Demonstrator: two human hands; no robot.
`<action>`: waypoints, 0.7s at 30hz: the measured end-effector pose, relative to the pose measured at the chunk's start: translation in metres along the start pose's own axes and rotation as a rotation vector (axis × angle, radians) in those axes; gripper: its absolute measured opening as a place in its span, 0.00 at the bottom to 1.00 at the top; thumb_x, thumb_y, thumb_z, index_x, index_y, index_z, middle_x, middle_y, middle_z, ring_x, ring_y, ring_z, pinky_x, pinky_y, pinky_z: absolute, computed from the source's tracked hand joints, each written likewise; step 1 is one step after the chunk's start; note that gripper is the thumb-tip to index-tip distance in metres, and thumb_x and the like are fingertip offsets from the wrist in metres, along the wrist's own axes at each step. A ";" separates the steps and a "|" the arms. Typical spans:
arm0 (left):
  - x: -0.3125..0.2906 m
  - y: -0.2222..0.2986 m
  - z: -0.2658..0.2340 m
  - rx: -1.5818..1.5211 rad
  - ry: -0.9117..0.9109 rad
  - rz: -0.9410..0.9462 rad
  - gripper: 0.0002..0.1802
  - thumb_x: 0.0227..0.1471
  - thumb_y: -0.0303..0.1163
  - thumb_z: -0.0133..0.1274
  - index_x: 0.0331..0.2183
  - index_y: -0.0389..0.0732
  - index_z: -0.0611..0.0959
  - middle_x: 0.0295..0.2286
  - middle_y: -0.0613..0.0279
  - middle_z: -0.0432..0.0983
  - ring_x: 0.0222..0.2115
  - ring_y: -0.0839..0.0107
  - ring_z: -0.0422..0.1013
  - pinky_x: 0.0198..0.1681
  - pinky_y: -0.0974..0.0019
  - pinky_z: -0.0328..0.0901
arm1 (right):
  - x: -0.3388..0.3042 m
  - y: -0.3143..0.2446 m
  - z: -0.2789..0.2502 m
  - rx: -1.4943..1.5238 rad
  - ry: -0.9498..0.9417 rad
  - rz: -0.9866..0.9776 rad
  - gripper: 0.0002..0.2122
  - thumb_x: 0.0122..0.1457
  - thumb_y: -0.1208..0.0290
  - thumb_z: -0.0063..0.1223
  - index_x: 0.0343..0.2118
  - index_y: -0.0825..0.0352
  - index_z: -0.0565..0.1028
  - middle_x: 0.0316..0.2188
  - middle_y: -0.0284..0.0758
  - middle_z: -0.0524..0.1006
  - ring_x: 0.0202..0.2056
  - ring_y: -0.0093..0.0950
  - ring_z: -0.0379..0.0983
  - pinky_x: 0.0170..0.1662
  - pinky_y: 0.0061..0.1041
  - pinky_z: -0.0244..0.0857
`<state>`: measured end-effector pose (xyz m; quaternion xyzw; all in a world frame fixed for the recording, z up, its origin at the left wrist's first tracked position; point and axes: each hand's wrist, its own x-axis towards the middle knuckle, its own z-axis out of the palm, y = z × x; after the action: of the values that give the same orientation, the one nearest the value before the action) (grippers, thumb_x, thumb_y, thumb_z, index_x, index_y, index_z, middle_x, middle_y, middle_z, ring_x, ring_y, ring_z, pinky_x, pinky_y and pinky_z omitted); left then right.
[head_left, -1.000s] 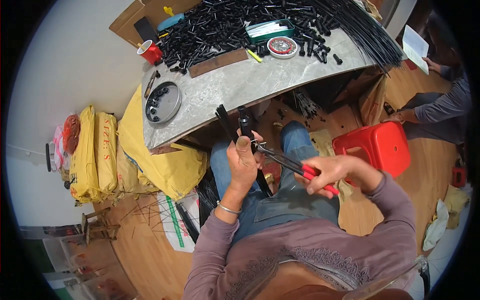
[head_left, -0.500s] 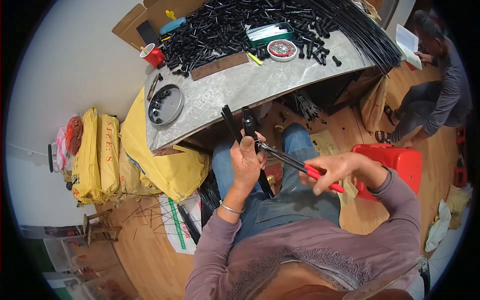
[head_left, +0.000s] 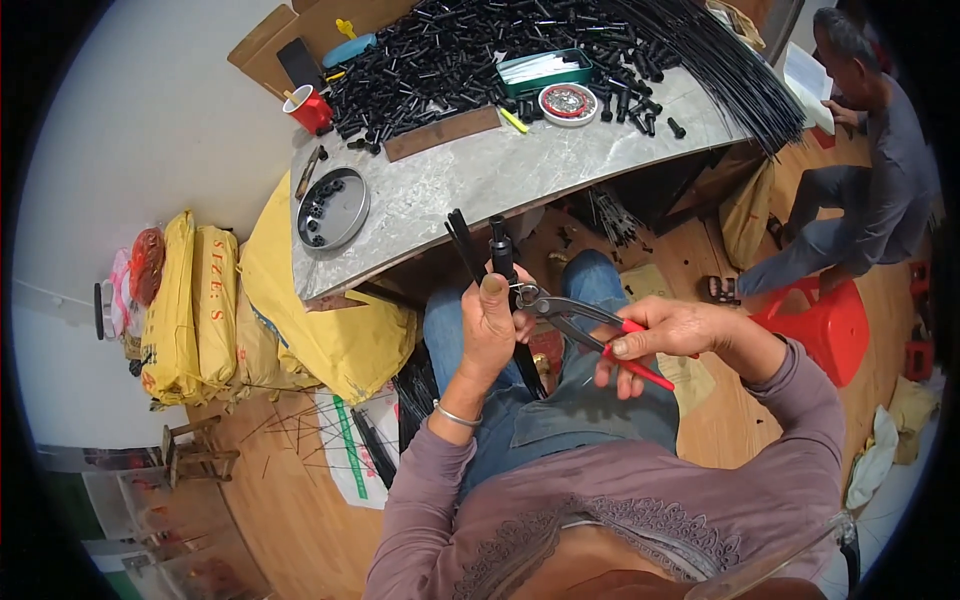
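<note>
My left hand (head_left: 486,325) is closed round several thin black rods (head_left: 461,238) and a black cylindrical fitting (head_left: 502,248), all held upright over my lap with their lower ends pointing down between my knees. My right hand (head_left: 665,338) grips a pair of pincers (head_left: 578,310) with red handle grips, the handles spread apart. The jaws meet the bundle beside my left fingertips, near a small metal ring or wire; exactly what they hold there is too small to tell.
A grey table (head_left: 440,205) ahead carries a heap of black fittings (head_left: 430,75), long black rods (head_left: 700,65), a green box (head_left: 545,72) and a round tin (head_left: 334,208). Yellow sacks (head_left: 215,310) stand left. To the right, another person (head_left: 890,160) holds papers beside a red stool (head_left: 830,325).
The pincers' handles have spread apart and my right fingers have loosened with them. My left hand stays nearly still. The other person's foot moved left and the red stool shifted right.
</note>
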<state>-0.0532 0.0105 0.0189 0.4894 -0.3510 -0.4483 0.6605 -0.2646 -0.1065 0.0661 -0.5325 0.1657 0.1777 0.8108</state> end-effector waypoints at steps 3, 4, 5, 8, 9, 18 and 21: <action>0.002 -0.001 -0.001 -0.049 -0.046 -0.008 0.32 0.56 0.62 0.39 0.31 0.39 0.72 0.13 0.71 0.60 0.11 0.83 0.56 0.13 0.77 0.51 | -0.003 -0.004 0.004 0.015 0.045 0.000 0.20 0.64 0.63 0.44 0.52 0.75 0.63 0.33 0.39 0.76 0.27 0.27 0.77 0.29 0.24 0.72; 0.003 -0.002 -0.001 -0.063 -0.054 -0.011 0.32 0.56 0.62 0.39 0.31 0.39 0.72 0.12 0.72 0.60 0.11 0.83 0.56 0.13 0.77 0.51 | -0.002 -0.001 0.003 -0.025 0.042 -0.008 0.19 0.65 0.62 0.43 0.49 0.75 0.64 0.29 0.37 0.75 0.24 0.25 0.75 0.27 0.23 0.70; 0.004 -0.001 0.000 -0.063 -0.053 -0.009 0.32 0.56 0.62 0.39 0.31 0.39 0.72 0.12 0.72 0.60 0.11 0.83 0.56 0.13 0.77 0.51 | -0.001 0.001 0.003 -0.066 0.040 -0.017 0.18 0.65 0.62 0.42 0.47 0.75 0.65 0.26 0.34 0.73 0.22 0.24 0.74 0.24 0.22 0.69; 0.004 0.000 -0.001 -0.034 -0.056 -0.017 0.35 0.55 0.64 0.36 0.29 0.37 0.72 0.11 0.72 0.58 0.10 0.83 0.54 0.13 0.76 0.52 | 0.004 0.007 0.018 -0.010 0.120 0.024 0.17 0.65 0.60 0.42 0.43 0.74 0.66 0.20 0.31 0.68 0.18 0.21 0.70 0.19 0.20 0.65; 0.004 0.000 -0.003 -0.049 -0.070 -0.016 0.34 0.55 0.64 0.37 0.30 0.38 0.72 0.12 0.72 0.58 0.10 0.83 0.55 0.13 0.77 0.52 | 0.006 0.009 0.022 -0.010 0.119 0.024 0.17 0.65 0.60 0.42 0.43 0.74 0.66 0.20 0.31 0.68 0.18 0.21 0.70 0.19 0.20 0.65; 0.005 0.003 0.001 -0.034 -0.021 -0.046 0.34 0.55 0.64 0.36 0.30 0.38 0.72 0.11 0.72 0.56 0.10 0.83 0.54 0.13 0.77 0.51 | 0.003 -0.015 0.023 0.011 0.148 0.207 0.16 0.66 0.58 0.40 0.25 0.64 0.62 0.15 0.28 0.63 0.13 0.19 0.62 0.14 0.20 0.58; 0.007 0.000 0.003 -0.025 -0.025 -0.052 0.34 0.55 0.64 0.37 0.30 0.38 0.72 0.11 0.72 0.56 0.10 0.83 0.54 0.13 0.76 0.51 | -0.005 -0.040 0.018 -0.333 0.189 0.259 0.16 0.65 0.58 0.42 0.26 0.66 0.63 0.15 0.30 0.65 0.13 0.20 0.65 0.12 0.21 0.59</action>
<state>-0.0539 0.0032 0.0203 0.4844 -0.3409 -0.4757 0.6503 -0.2490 -0.1055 0.1068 -0.6475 0.2762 0.2547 0.6630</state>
